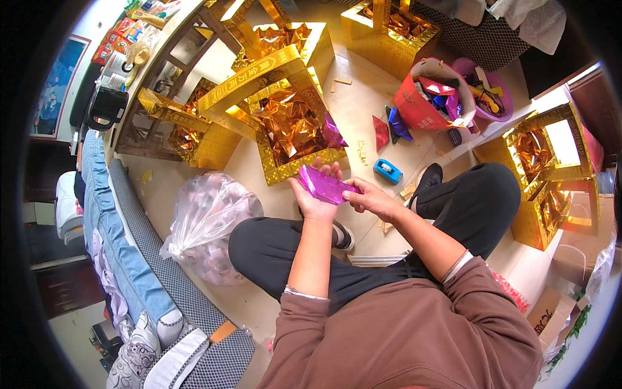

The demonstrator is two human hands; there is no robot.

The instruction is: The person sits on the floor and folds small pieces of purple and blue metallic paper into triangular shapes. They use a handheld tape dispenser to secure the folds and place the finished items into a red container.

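A folded purple foil paper piece (324,187) lies across the open palm and fingers of my left hand (316,197). My right hand (371,198) pinches its right end between thumb and fingers. Just beyond my hands stands a gold cardboard basket (286,170) with a tall handle, filled with crumpled copper-coloured foil pieces (291,124); a purple foil piece (333,132) rests at its right side. On the floor to the right are a blue tape dispenser (388,171), a red foil piece (380,132) and a blue foil piece (399,124).
A red paper bag (423,97) of coloured foil pieces stands beside a purple plastic basin (505,104). More gold baskets (388,53) stand around. A tied clear plastic bag (214,228) sits by my left knee. A patterned sofa (146,233) runs along the left.
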